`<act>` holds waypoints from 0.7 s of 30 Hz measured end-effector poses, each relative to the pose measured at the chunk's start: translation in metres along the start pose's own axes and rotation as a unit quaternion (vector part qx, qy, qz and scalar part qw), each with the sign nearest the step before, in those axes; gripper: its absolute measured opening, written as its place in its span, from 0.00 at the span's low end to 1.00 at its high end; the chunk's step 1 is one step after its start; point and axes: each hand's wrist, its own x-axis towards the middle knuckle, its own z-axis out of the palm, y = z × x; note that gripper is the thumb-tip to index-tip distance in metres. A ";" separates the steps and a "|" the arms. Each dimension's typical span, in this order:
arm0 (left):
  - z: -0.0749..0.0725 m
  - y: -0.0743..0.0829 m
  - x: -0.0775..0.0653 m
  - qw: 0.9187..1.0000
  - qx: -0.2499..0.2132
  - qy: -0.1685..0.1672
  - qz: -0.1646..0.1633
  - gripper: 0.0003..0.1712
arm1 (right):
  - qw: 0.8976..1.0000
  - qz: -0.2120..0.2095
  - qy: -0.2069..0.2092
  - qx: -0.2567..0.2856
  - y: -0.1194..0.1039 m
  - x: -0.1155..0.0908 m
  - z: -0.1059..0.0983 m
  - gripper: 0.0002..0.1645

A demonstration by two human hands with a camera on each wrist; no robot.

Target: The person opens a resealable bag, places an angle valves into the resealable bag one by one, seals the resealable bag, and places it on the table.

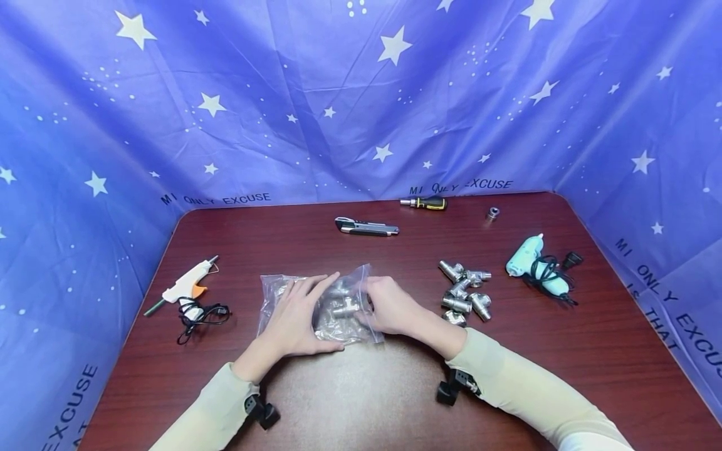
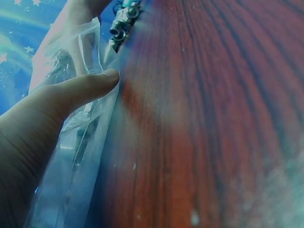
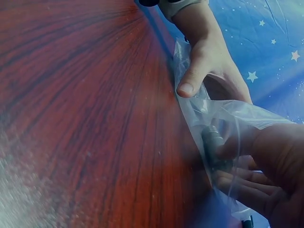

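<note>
A clear plastic zip bag [image 1: 329, 333] lies on the table in front of me. My left hand [image 1: 298, 316] rests across its left part, fingers spread and fairly straight, with the thumb [image 2: 92, 87] stretched along its near side. My right hand [image 1: 389, 307] reaches into the mouth of the bag from the right. Inside, its thumb and fingers pinch a shiny metal tee pipe fitting [image 3: 212, 140], partly hidden by the hand and the film. More metal shows through the plastic under the left hand. A pile of similar tee fittings [image 1: 459, 291] lies to the right of the right hand.
A white glue gun [image 1: 183, 282] with its cord lies at left, a light blue glue gun [image 1: 527, 257] with a bundled cord at right. Along the back are a utility knife [image 1: 366, 227], a screwdriver [image 1: 429, 203] and a small metal fitting [image 1: 493, 214]. Starry curtains [image 1: 316, 81] surround the table.
</note>
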 end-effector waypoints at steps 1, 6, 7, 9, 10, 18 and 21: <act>0.000 0.000 0.000 1.000 0.000 0.001 0.000 0.80 | 1.000 0.001 -0.002 -0.001 0.000 0.000 0.000 0.22; -0.001 0.001 0.000 1.000 0.000 0.004 0.005 0.79 | 1.000 0.004 -0.003 -0.007 -0.001 0.002 0.002 0.17; -0.001 0.001 0.000 1.000 0.000 0.005 0.005 0.79 | 1.000 0.003 -0.002 -0.008 -0.001 0.002 0.002 0.17; -0.001 0.001 0.000 1.000 0.000 0.006 0.006 0.79 | 1.000 0.002 -0.001 -0.012 -0.002 0.002 0.003 0.16; -0.001 0.001 0.000 1.000 -0.001 0.006 0.007 0.80 | 1.000 0.002 -0.001 -0.014 -0.003 0.003 0.003 0.15; 0.000 0.001 0.000 1.000 0.000 0.002 0.006 0.79 | 0.999 0.020 -0.011 -0.038 -0.005 0.004 0.006 0.15; 0.001 0.000 0.000 1.000 0.001 0.001 0.005 0.79 | 0.998 0.021 -0.010 -0.050 -0.006 0.004 0.006 0.14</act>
